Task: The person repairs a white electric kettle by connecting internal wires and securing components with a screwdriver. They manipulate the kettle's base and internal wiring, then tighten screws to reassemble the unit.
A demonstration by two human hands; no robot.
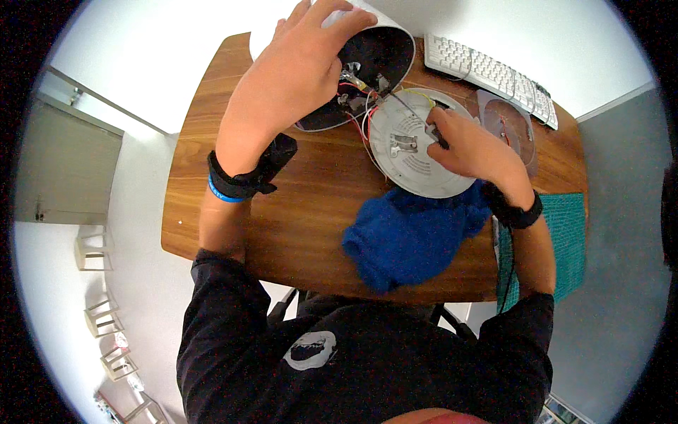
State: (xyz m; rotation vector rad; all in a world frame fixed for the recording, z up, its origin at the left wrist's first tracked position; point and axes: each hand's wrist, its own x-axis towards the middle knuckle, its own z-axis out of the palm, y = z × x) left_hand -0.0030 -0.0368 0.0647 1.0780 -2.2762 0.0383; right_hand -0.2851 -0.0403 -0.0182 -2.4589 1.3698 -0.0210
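My left hand [304,67] grips the upper wall of a white rounded appliance housing [381,13], tipped so its dark open underside faces me. Inside it, metal parts and thin red, white and yellow wires [362,116] show; some of these run to a round white base plate [409,166] lying beside it. Over the plate, my right hand [470,145] is closed on the grey handle of a screwdriver [409,109]. Its thin shaft points up and left into the housing's opening, near the metal parts. I cannot tell whether the tip touches anything.
A blue cloth [409,240] lies bunched just nearer than the plate. A white keyboard [487,71] stands at the far right edge, a clear plastic tray [519,131] with small parts before it. Beside my right forearm is a green mat [565,240] on the wooden table [304,219].
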